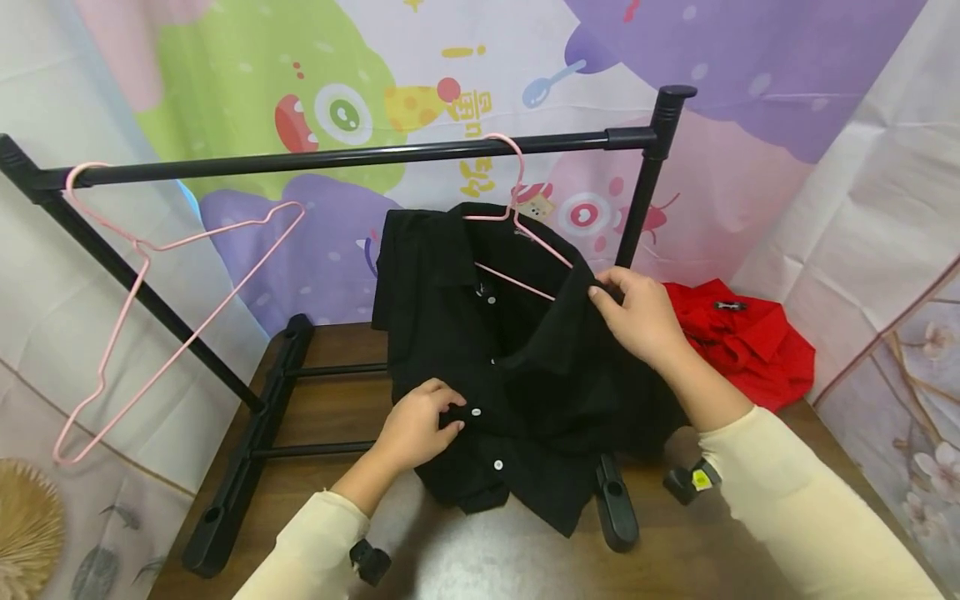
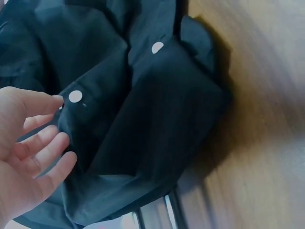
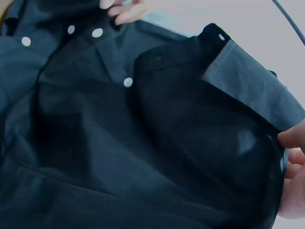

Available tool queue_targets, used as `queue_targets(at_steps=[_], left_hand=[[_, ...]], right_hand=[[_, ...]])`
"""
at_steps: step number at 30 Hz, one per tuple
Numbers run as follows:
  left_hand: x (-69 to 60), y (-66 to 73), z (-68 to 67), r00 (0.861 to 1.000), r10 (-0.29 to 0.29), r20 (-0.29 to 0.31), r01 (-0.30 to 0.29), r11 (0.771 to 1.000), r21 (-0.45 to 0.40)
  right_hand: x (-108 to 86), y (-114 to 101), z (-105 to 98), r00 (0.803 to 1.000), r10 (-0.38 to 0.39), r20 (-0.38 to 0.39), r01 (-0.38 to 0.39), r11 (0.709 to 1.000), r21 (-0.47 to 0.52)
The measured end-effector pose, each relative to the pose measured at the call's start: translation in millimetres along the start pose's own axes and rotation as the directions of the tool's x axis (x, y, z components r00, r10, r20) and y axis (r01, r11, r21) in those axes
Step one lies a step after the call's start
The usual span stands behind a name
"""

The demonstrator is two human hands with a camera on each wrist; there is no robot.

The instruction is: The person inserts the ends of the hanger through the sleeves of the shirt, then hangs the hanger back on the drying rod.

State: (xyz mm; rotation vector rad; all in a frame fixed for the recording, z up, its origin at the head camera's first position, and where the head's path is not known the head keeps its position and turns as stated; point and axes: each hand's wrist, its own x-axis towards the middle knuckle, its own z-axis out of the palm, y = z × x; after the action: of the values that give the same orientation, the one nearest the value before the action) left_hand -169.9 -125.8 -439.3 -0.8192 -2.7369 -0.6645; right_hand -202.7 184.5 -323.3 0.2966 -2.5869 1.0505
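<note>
A black button-up shirt (image 1: pixel 442 333) with white buttons hangs on a pink hanger (image 1: pixel 520 167), whose hook goes over the rack's black rail (image 1: pixel 322 162). My right hand (image 1: pixel 641 317) pinches the shirt's collar on the right side, thumb in front. At the front placket, my left hand (image 1: pixel 420 425) pinches the cloth beside a white button (image 1: pixel 476 412). The left wrist view shows the other fingers (image 2: pixel 62 143) of that hand loosely bent against the black cloth. Through the open neck, the hanger's lower bar is visible; its right shoulder is hidden under the shirt.
An empty pink hanger (image 1: pixel 112 350) hangs at the rail's left end. A folded red garment (image 1: pixel 772 333) lies at the right on the wooden table (image 1: pixel 337 400). The rack's black feet (image 1: pixel 225 500) stand on the table, and a patterned cloth (image 1: pixel 262 50) hangs behind.
</note>
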Motion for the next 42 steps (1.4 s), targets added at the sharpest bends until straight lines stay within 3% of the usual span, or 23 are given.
queue_targets(at_steps=[4,8,10,14,18,23,27,30,32,37,42], left_hand=[[-6.1,0.4,6.4,0.999,0.011,0.038,-0.011,1.0,-0.002],[-11.8,5.3,10.0,0.991,0.066,0.117,-0.061,0.997,-0.048],[-14.6,10.2,11.6,0.978,0.114,0.177,-0.099,0.991,-0.088],[-24.5,19.4,16.9,0.937,0.18,0.299,-0.139,0.979,-0.152],[-42.4,19.5,22.7,0.92,0.163,0.358,-0.107,0.979,-0.172],[-69.0,5.2,26.5,0.927,0.117,0.357,-0.052,0.981,-0.187],[-93.0,-10.1,25.1,0.961,0.028,0.275,0.023,0.983,-0.182],[-107.4,-17.2,22.8,0.989,-0.081,0.123,0.102,0.98,-0.171],[-113.5,-18.7,21.4,0.99,-0.141,0.001,0.139,0.977,-0.164],[-123.3,-17.9,20.3,0.952,-0.192,-0.236,0.159,0.975,-0.155],[-136.1,-19.1,20.4,0.899,-0.249,-0.36,0.207,0.966,-0.153]], right_hand=[[-5.7,-11,4,0.999,0.008,0.051,-0.011,0.999,0.05],[-9.9,-30,18,0.995,-0.002,0.097,-0.01,0.992,0.122],[-10.1,-39,27,0.993,-0.002,0.116,-0.018,0.986,0.168],[-7.9,-54,43,0.991,0.013,0.135,-0.046,0.968,0.245],[-5.4,-64,57,0.987,0.033,0.158,-0.077,0.956,0.285],[-1.9,-79,73,0.983,0.043,0.178,-0.101,0.939,0.33],[1.2,-90,84,0.981,0.031,0.191,-0.101,0.924,0.368],[2.0,-98,91,0.978,0.033,0.204,-0.114,0.91,0.4],[2.6,-102,95,0.978,0.041,0.204,-0.126,0.898,0.423],[4.0,-116,110,0.977,0.051,0.207,-0.145,0.871,0.47],[2.2,-134,132,0.977,0.057,0.208,-0.155,0.856,0.494]])
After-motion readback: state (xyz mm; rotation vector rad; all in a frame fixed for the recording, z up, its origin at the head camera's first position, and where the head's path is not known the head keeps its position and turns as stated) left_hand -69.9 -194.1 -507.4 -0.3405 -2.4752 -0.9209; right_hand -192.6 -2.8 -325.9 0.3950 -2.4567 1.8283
